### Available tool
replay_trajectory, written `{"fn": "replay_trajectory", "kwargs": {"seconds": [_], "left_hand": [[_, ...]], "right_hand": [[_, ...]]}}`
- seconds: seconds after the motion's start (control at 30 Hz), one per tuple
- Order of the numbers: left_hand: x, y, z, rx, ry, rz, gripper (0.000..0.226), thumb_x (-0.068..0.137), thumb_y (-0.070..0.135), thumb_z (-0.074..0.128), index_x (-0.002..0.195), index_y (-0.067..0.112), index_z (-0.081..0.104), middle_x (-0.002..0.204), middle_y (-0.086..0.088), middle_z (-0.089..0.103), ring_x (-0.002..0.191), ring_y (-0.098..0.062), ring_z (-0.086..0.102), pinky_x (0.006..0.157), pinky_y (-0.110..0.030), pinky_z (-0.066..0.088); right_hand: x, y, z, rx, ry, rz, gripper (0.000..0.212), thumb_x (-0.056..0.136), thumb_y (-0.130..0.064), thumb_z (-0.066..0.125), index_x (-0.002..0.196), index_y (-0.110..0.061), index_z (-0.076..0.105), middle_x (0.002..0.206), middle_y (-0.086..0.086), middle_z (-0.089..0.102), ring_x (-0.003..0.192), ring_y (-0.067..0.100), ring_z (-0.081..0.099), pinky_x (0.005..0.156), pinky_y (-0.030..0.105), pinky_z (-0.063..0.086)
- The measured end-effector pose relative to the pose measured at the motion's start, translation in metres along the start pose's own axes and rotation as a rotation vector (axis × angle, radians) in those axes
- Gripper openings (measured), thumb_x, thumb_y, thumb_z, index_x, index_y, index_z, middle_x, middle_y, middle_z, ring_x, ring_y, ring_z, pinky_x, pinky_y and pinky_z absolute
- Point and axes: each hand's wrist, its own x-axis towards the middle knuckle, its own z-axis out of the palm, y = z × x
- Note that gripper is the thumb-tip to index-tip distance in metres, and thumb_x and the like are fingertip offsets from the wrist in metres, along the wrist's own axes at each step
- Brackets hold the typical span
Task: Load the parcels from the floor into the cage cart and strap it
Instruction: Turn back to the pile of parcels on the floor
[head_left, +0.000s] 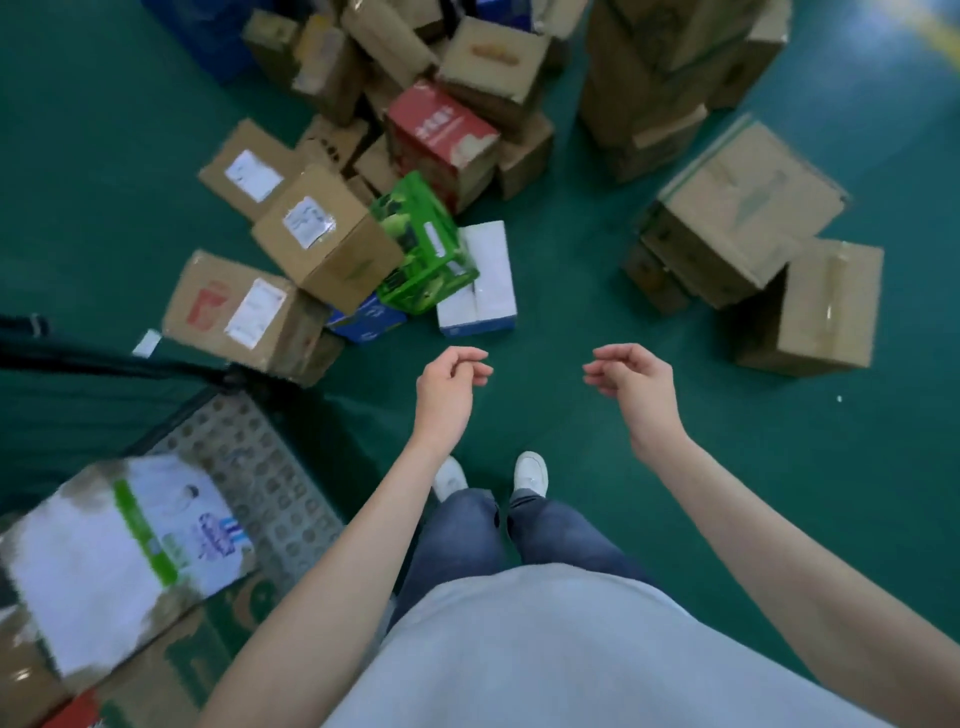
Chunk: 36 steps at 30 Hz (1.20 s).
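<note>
Ahead on the floor (571, 291) I see the white parcel (480, 278), long axis pointing away from me. Left hand (449, 387) and right hand (636, 376) hang empty, fingers loosely curled. Cage cart (249, 457) at left.

We note a light grey top (545, 660) over blue denim jeans (524, 535) — hems bunched at the ankles. White shoes (531, 474) on both feet. Forearms bare; left hand (448, 387) and right hand (636, 379) ungloved — no watch visible.
</note>
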Motion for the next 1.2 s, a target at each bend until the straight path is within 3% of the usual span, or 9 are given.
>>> {"fn": "replay_trajectory", "kwargs": {"seconds": [0.13, 0.37, 0.57, 0.67, 0.9, 1.03, 1.2], "left_hand": [[0.032, 0.030, 0.043, 0.067, -0.119, 0.020, 0.034, 0.096, -0.001, 0.037, 0.090, 0.017, 0.065, 0.084, 0.001, 0.068, 0.080, -0.014, 0.063, 0.086, -0.028, 0.051], [0.114, 0.089, 0.119, 0.200, -0.292, 0.061, 0.036, 0.095, 0.001, 0.037, 0.087, 0.022, 0.064, 0.084, 0.003, 0.069, 0.079, -0.012, 0.063, 0.083, -0.027, 0.049], [0.182, 0.149, 0.176, 0.290, -0.411, 0.083, 0.033, 0.095, 0.000, 0.037, 0.090, 0.020, 0.063, 0.086, 0.001, 0.068, 0.082, -0.013, 0.061, 0.087, -0.028, 0.048], [0.216, 0.180, 0.212, 0.354, -0.458, 0.070, 0.032, 0.096, 0.002, 0.037, 0.092, 0.019, 0.064, 0.088, 0.001, 0.068, 0.082, -0.014, 0.061, 0.089, -0.030, 0.047], [0.262, 0.227, 0.282, 0.372, -0.434, -0.006, 0.033, 0.098, 0.006, 0.036, 0.093, 0.021, 0.065, 0.091, 0.003, 0.069, 0.084, -0.011, 0.064, 0.091, -0.030, 0.048], [0.277, 0.243, 0.314, 0.280, -0.374, -0.075, 0.031, 0.099, 0.004, 0.036, 0.099, 0.016, 0.065, 0.090, 0.001, 0.069, 0.082, -0.011, 0.063, 0.078, -0.021, 0.048], [0.296, 0.260, 0.340, 0.126, -0.177, -0.187, 0.031, 0.099, 0.004, 0.036, 0.092, 0.017, 0.063, 0.090, 0.000, 0.066, 0.077, -0.009, 0.060, 0.071, -0.020, 0.046]], "right_hand": [[0.021, -0.006, -0.042, 0.107, 0.133, 0.042, 0.027, 0.092, 0.008, 0.044, 0.087, -0.011, 0.062, 0.080, 0.006, 0.067, 0.073, 0.018, 0.063, 0.083, 0.029, 0.051], [0.078, -0.032, -0.097, 0.222, 0.330, 0.079, 0.021, 0.094, 0.007, 0.044, 0.098, -0.004, 0.062, 0.082, 0.006, 0.067, 0.073, 0.015, 0.063, 0.072, 0.016, 0.052], [0.136, -0.059, -0.129, 0.298, 0.437, 0.144, 0.020, 0.095, 0.006, 0.046, 0.095, -0.006, 0.062, 0.084, 0.006, 0.067, 0.075, 0.016, 0.063, 0.082, 0.025, 0.051], [0.173, -0.076, -0.146, 0.345, 0.497, 0.173, 0.022, 0.095, 0.006, 0.046, 0.091, -0.009, 0.062, 0.085, 0.007, 0.067, 0.075, 0.015, 0.063, 0.077, 0.022, 0.051], [0.239, -0.107, -0.188, 0.347, 0.534, 0.200, 0.021, 0.095, 0.005, 0.046, 0.094, -0.008, 0.063, 0.084, 0.005, 0.067, 0.073, 0.014, 0.064, 0.064, 0.011, 0.048], [0.277, -0.125, -0.213, 0.342, 0.504, 0.198, 0.026, 0.094, 0.006, 0.046, 0.087, -0.013, 0.062, 0.083, 0.006, 0.067, 0.070, 0.013, 0.063, 0.059, 0.009, 0.047], [0.326, -0.154, -0.244, 0.312, 0.438, 0.227, 0.025, 0.094, 0.006, 0.046, 0.086, -0.012, 0.062, 0.081, 0.006, 0.065, 0.071, 0.015, 0.061, 0.069, 0.020, 0.048]]}}
